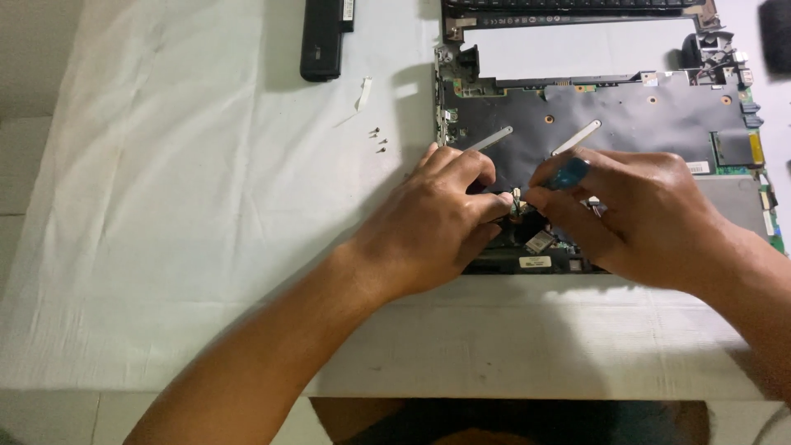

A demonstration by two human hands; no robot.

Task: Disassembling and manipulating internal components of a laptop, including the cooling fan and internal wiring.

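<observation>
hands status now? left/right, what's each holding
Left hand: closed, fingertips pinching a small connector on the opened laptop.
Right hand: closed around a blue-handled screwdriver.

My two bare hands and forearms come in from the bottom edge of the view. My left hand (428, 227) wears no glove, ring or watch, and neither does my right hand (643, 218). No sleeves show; both arms are uncovered up to the edge. My fingernails are short and plain, without polish.
</observation>
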